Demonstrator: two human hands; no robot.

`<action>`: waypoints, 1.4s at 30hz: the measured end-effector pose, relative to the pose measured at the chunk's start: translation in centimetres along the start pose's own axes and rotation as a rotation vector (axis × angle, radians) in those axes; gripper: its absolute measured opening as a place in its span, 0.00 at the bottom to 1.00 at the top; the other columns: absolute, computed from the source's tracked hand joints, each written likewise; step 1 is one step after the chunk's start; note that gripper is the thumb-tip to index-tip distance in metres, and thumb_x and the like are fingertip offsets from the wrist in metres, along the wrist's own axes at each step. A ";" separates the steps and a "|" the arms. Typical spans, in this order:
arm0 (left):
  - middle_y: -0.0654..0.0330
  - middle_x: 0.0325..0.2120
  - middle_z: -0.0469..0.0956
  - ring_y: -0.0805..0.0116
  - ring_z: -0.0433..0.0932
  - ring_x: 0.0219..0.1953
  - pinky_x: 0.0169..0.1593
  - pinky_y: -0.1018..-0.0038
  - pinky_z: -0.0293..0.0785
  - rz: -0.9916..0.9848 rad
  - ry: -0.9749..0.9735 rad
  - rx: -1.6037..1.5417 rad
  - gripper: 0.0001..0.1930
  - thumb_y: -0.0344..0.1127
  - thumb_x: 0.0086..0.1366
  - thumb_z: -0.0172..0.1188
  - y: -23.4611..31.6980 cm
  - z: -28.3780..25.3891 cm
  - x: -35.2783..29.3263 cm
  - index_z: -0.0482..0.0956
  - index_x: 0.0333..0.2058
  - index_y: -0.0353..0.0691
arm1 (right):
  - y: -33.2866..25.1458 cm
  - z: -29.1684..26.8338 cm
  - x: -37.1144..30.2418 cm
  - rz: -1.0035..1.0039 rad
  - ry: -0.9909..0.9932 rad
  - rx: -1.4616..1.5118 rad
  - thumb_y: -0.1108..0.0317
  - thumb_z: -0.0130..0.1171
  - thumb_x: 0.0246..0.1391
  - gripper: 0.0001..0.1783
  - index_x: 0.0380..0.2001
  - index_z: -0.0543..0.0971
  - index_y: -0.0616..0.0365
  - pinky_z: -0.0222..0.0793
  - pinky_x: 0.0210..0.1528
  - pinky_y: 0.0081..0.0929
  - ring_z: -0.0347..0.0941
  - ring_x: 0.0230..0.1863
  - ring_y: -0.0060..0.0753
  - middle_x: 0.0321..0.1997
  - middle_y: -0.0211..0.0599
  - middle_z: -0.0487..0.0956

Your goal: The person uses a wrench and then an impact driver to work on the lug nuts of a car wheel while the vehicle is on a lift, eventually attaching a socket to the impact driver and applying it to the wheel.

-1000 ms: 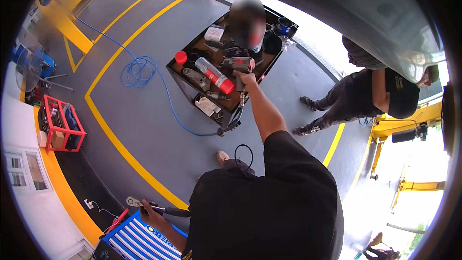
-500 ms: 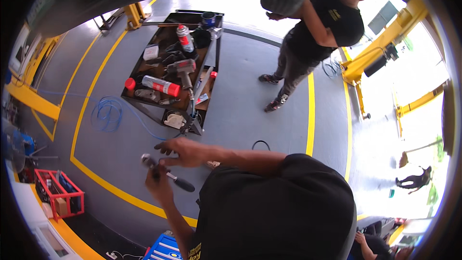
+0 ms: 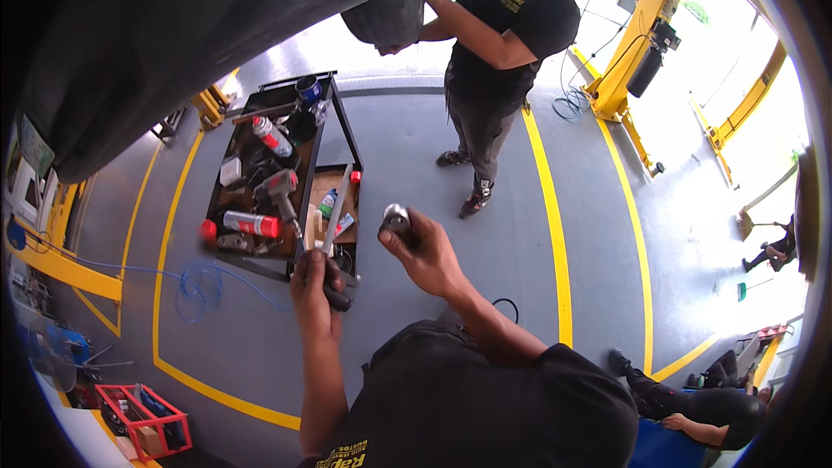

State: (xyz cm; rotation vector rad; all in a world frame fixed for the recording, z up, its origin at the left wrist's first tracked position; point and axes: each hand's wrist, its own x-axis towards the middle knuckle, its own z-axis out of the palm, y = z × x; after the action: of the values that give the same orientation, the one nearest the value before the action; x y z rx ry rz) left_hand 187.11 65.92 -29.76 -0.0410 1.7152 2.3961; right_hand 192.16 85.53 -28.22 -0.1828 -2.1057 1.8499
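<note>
My left hand [image 3: 312,284] is closed around a ratchet with a black handle [image 3: 338,299]; the handle's end sticks out below the fingers, and the rest is mostly hidden. To its right, my right hand [image 3: 431,256] grips a socket [image 3: 396,213] between thumb and fingers, its shiny metal end showing at the top. The two hands are apart. Just beyond the left hand stands a tool cart [image 3: 334,134]. On its top lie an impact wrench [image 3: 279,191], a red-and-white spray can [image 3: 251,224] and another spray can [image 3: 271,134].
A raised car body [image 3: 217,26] hangs overhead at the upper left. Ahead, a co-worker [image 3: 511,26] has both hands at a wheel [image 3: 386,13]. A blue air hose [image 3: 201,290] coils on the floor. Yellow lift posts [image 3: 646,22] stand around. Someone sits at the lower right.
My hands have separated: the right moved right with the socket, the left up toward the cart with the ratchet. The view has shifted, and the co-worker now has a raised hand on the wheel.
</note>
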 end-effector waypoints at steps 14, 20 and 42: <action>0.61 0.29 0.75 0.76 0.76 0.28 0.33 0.80 0.78 -0.530 -0.361 -0.968 0.18 0.49 0.72 0.63 -5.9 28.6 10.5 0.78 0.36 0.38 | 1.3 -22.6 7.2 -0.345 -0.291 -0.040 0.52 0.53 0.71 0.24 0.32 0.72 0.65 0.63 0.30 0.42 0.66 0.25 0.53 0.23 0.49 0.69; 0.60 0.30 0.76 0.75 0.79 0.29 0.34 0.80 0.83 -0.543 -0.291 -0.896 0.16 0.46 0.73 0.62 -6.2 35.2 13.2 0.78 0.35 0.37 | 2.6 -28.8 12.6 -0.350 -0.294 -0.218 0.53 0.57 0.68 0.23 0.29 0.70 0.63 0.65 0.29 0.45 0.70 0.26 0.63 0.24 0.52 0.71; 0.62 0.30 0.73 0.78 0.73 0.30 0.37 0.82 0.73 -0.283 -0.183 -0.712 0.23 0.58 0.72 0.60 -6.3 43.0 28.0 0.67 0.32 0.45 | 9.2 -32.8 33.2 -0.540 -0.392 -0.133 0.46 0.58 0.65 0.27 0.25 0.71 0.61 0.63 0.23 0.40 0.68 0.18 0.55 0.18 0.44 0.70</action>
State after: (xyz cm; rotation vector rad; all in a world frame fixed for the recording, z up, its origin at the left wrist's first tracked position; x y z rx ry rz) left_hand 164.62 112.29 -25.32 -0.1473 0.6635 2.5512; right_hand 170.71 127.99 -28.51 0.7042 -2.2252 1.5037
